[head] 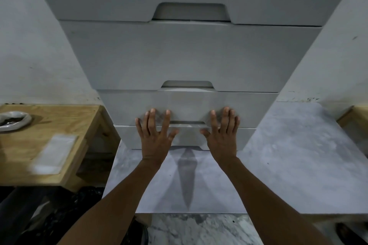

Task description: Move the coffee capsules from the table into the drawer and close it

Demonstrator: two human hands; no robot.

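Pressing flat against the drawer [189, 105], we have both palms open and fingers splayed, gripping nothing. Our left hand [154, 133] sits to the left of the handle notch [187, 123] at the drawer's lower edge, our right hand [223, 131] to the right of it, and the two look about equally close to the panel, so neither arm has the advantage. Fingertips lie on the drawer's face while the heels of the palms overlap the drawer below [185, 137]. We judge the closing push to be nearly or fully done: the front appears level with its neighbours in the cabinet [189, 55], though blur around the notch keeps us from being sure. The drawer's long axis runs side to side across our view, and its travel is straight away from us, so any remaining force should go forward, evenly through both palms, to keep the front from skewing. The coffee capsules are not visible; presumably they are inside the drawer, but we cannot confirm it. Well left of the drawer stands a wooden table [59, 117], carrying a crumpled bag [15, 120] and a flat clear packet [54, 151]; whether any capsules remain there is too blurred to tell.
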